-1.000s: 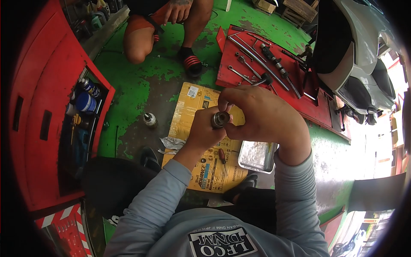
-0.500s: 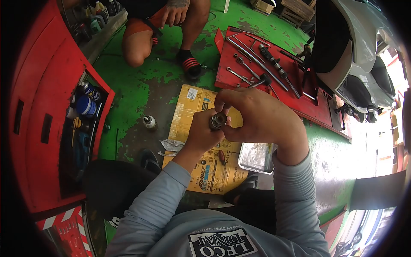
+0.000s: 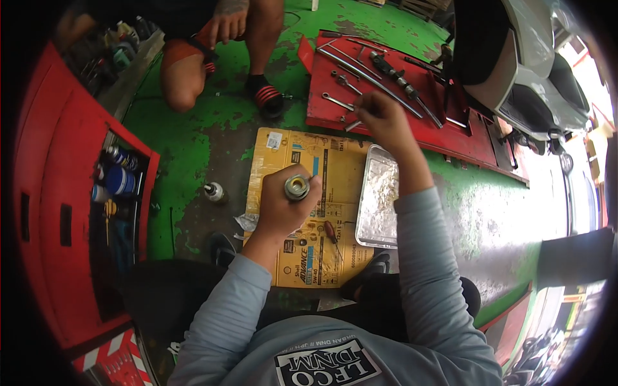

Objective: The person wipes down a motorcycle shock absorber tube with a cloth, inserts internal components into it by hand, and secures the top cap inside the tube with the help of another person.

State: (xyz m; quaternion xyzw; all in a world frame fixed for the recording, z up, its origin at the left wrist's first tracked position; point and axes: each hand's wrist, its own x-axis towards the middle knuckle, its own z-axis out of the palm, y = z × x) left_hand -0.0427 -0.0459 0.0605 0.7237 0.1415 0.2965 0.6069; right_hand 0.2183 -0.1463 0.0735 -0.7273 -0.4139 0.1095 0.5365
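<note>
My left hand (image 3: 277,202) is closed around a cylindrical metal part (image 3: 297,187), held upright above the cardboard. Its round open top faces me and looks yellowish inside. My right hand (image 3: 385,119) reaches forward over the near edge of the red platform (image 3: 322,116), among the tools. Its fingers are curled together, and whatever they may hold is hidden. Close to it lie a combination wrench (image 3: 336,101) and a socket tool (image 3: 346,82). Beneath my left hand, a screwdriver with a dark red handle (image 3: 330,230) rests on the flattened yellow cardboard (image 3: 290,151).
A metal tray (image 3: 378,199) sits right of the cardboard. Left of it are a small bottle (image 3: 215,192) and a crumpled rag (image 3: 247,222). A red cabinet (image 3: 71,174) stands at left. A person crouches ahead, one hand (image 3: 230,22) hanging. A scooter (image 3: 528,71) is at right.
My right hand has left the metal part and moved forward to the tools on the red platform. The part's top now shows a yellowish opening instead of a dark metal end.
</note>
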